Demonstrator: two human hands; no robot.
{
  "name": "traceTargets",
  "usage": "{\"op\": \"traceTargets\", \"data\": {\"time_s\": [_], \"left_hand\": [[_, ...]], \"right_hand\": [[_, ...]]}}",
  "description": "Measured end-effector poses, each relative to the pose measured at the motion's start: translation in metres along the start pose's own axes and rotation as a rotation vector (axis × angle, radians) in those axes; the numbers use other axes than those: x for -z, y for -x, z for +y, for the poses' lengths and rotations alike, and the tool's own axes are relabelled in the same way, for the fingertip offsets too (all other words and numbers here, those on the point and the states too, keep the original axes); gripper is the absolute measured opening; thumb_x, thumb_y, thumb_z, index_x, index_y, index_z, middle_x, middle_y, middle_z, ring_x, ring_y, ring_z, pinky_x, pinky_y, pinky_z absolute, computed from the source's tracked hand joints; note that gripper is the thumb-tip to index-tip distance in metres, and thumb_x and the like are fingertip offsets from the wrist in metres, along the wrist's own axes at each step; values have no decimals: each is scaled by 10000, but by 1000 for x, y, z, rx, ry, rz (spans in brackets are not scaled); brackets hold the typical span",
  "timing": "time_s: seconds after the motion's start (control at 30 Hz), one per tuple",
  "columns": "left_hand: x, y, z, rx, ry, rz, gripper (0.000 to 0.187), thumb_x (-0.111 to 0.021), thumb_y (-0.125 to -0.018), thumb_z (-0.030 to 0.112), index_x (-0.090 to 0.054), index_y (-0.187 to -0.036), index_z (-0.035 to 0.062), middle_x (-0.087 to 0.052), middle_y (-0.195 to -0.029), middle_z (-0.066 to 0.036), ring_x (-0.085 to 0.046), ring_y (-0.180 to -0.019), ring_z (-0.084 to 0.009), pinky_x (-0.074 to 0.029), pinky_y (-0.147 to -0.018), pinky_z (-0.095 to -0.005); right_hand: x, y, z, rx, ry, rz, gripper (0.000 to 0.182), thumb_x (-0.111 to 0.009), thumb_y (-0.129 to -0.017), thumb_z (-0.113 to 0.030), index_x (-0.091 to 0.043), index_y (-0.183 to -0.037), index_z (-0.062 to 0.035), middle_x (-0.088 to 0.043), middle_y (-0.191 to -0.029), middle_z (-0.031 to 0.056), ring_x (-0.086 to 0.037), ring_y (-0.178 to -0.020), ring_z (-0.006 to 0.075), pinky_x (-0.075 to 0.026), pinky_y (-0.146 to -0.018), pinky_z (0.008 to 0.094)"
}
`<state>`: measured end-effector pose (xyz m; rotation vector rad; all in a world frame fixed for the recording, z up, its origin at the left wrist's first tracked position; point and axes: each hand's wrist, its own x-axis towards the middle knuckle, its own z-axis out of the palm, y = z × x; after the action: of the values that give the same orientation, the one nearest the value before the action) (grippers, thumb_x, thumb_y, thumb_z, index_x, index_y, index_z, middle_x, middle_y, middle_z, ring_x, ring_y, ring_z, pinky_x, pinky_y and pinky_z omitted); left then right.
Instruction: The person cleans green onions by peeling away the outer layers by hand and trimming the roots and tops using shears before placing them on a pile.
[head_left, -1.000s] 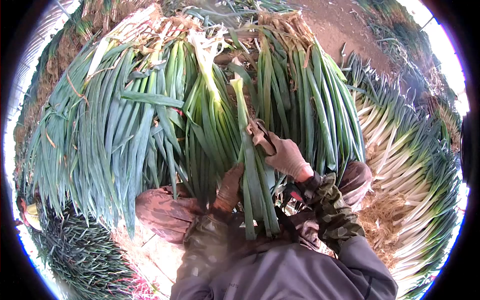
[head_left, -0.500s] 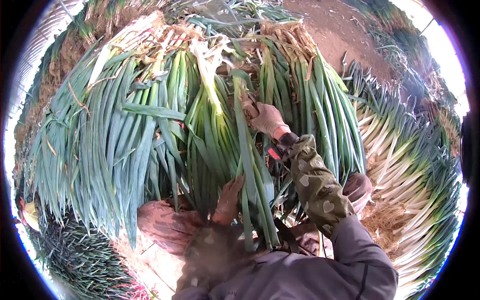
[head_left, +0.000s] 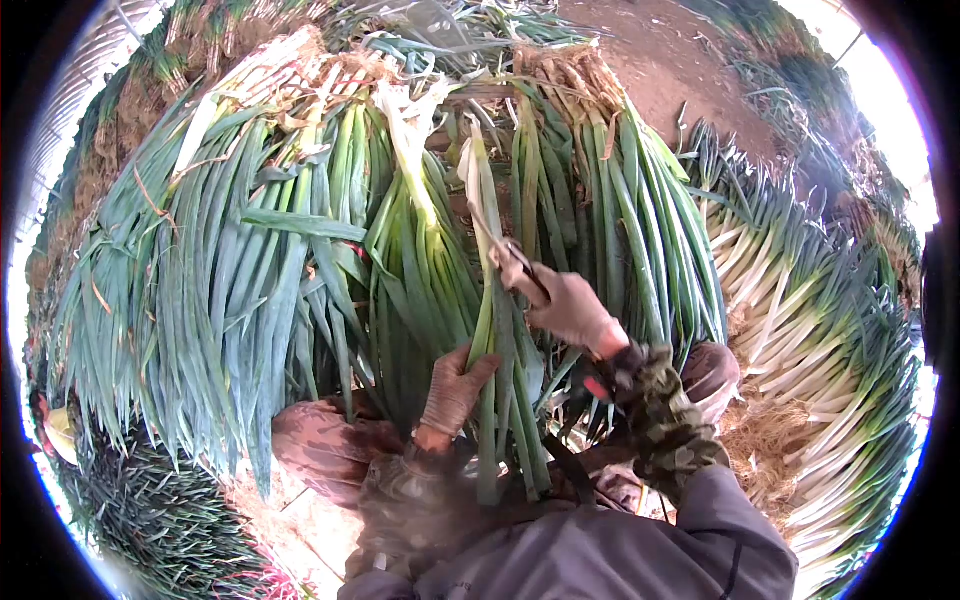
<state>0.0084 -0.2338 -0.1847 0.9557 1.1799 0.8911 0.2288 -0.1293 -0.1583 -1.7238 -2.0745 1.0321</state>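
A leek (head_left: 484, 325) stands nearly upright in front of me, its pale end up and its green leaves hanging toward my lap. My left hand (head_left: 458, 392), in a knit glove, is closed around its lower leaves. My right hand (head_left: 570, 308), also gloved, is closed beside the stalk at mid-height. A pale strip of outer leaf (head_left: 474, 185) runs down the stalk to the right fingers. Something dark and curved shows at those fingers; I cannot make out what it is.
Leeks (head_left: 220, 230) lie in a large heap at left, roots up. Another bunch (head_left: 640, 200) is at right, with a long row of white-stemmed leeks (head_left: 790, 300) beyond it. Dark green leaf tips (head_left: 160, 520) fill the lower left. Bare soil (head_left: 660, 60) shows behind.
My right hand has moved down along the stalk, drawing a strip of leaf with it and exposing the paler upper end. My left hand has risen slightly on the leaves.
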Motion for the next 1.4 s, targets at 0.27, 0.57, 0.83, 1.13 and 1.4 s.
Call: {"op": "traceTargets", "data": {"time_s": [0.27,0.57,0.83,1.13,1.4], "left_hand": [[-14,6,1,-196,-543,75,476,-727,-921,381,-658,-1243,37,-713,-928,-225,-718,-861,-356,-537,-773,-405],[14,22,10,-40,-405,75,408,-714,-943,320,-706,-1213,14,-743,-874,-122,-680,-768,-154,-542,-735,-295],[85,56,51,-222,-817,360,469,-720,-836,140,-651,-1276,-7,-722,-1042,-166,-715,-881,-252,-569,-771,-359],[-35,-128,107,-105,-1279,-460,416,-642,-927,217,-540,-1241,-36,-613,-1192,-222,-623,-1146,-365,-497,-1015,-439],[-93,-353,-16,-255,-1189,662,378,-712,-838,272,-586,-1086,16,-716,-935,-230,-733,-882,-334,-589,-737,-493]], "right_hand": [[2,48,6,-53,21,83,552,-717,-799,-185,-577,-1315,-48,-679,-915,277,-677,-910,453,-533,-766,454],[2,21,16,-57,-16,100,485,-764,-748,-253,-613,-1153,-32,-692,-952,263,-654,-955,466,-515,-813,492],[48,8,27,-128,-102,296,453,-769,-724,-211,-592,-1094,-18,-679,-860,238,-678,-844,432,-538,-766,459],[50,28,49,-143,-165,290,390,-745,-747,-143,-590,-1087,-34,-669,-812,230,-682,-747,391,-528,-683,449],[49,42,57,-120,-342,266,492,-728,-745,-127,-583,-1206,-35,-578,-793,251,-578,-700,411,-517,-707,415]]}}
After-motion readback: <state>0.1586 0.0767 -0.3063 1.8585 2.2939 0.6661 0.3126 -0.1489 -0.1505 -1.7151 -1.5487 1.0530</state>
